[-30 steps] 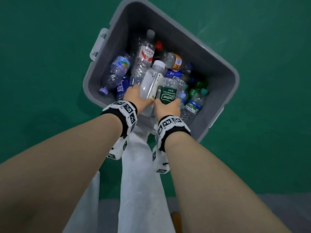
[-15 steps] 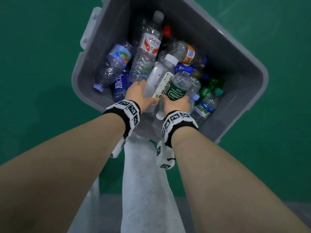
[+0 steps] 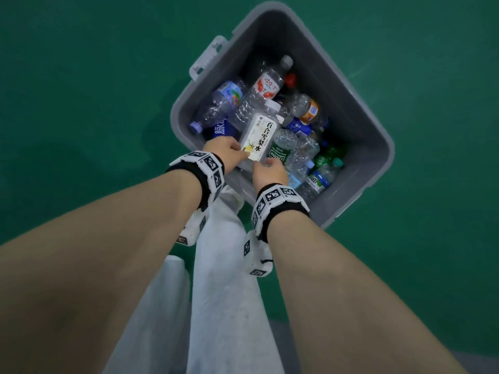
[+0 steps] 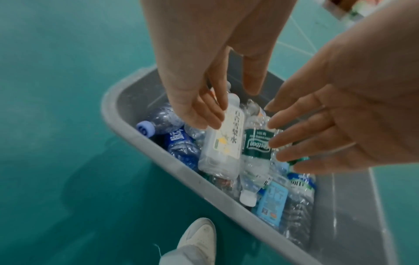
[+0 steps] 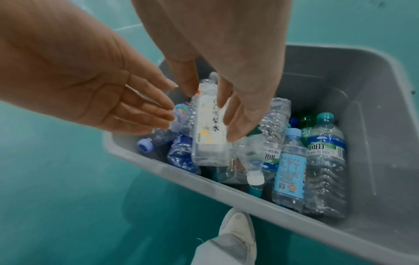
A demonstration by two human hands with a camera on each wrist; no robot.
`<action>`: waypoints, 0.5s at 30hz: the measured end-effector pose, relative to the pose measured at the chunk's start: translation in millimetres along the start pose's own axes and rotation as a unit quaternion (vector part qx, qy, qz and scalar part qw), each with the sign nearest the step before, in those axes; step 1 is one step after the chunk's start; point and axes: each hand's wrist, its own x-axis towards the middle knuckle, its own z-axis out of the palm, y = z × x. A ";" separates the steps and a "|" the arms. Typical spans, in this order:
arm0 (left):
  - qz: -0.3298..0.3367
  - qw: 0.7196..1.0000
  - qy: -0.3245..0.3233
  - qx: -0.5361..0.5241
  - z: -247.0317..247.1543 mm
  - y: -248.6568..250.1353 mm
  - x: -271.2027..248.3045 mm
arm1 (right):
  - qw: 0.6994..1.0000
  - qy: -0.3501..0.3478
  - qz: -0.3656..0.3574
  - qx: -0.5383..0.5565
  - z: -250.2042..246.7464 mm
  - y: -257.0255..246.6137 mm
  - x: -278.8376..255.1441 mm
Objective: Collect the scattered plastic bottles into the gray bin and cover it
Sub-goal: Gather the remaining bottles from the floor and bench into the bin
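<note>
The gray bin (image 3: 359, 125) stands on the green floor and holds several plastic bottles. A white-labelled bottle (image 3: 260, 136) lies on top of the pile, with a green-labelled clear bottle (image 3: 280, 151) beside it. My left hand (image 3: 225, 153) hovers at the white bottle's near end and my right hand (image 3: 270, 170) at the green-labelled one's. In the left wrist view, the left hand (image 4: 204, 111) and right hand (image 4: 306, 136) both have straight, spread fingers over the white bottle (image 4: 224, 143). I cannot tell whether the fingertips touch it. The right wrist view shows the same bottle (image 5: 208, 136) below open fingers.
A pale latch handle (image 3: 208, 56) sticks out from the bin's far left rim. My white shoe (image 4: 199, 238) and grey trouser leg (image 3: 224, 265) stand against the bin's near wall. Green floor (image 3: 81, 103) surrounds the bin. No lid is in view.
Both hands gripped a bottle before: the left the white one, the right the green-labelled one. Now both bottles lie on the pile and the fingers have straightened.
</note>
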 end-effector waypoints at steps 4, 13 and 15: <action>-0.020 0.994 0.024 -0.106 -38.3 -31.8 -69.5 | 0.999 -0.017 -0.045 0.003 12.6 -9.6 -76.3; -0.070 0.960 0.074 -0.260 -135.8 -150.0 -248.0 | 0.988 -0.070 -0.135 -0.012 93.6 -10.5 -276.4; -0.083 0.939 0.100 -0.319 -156.5 -179.2 -291.5 | 0.982 -0.093 -0.156 -0.043 108.3 -8.3 -329.2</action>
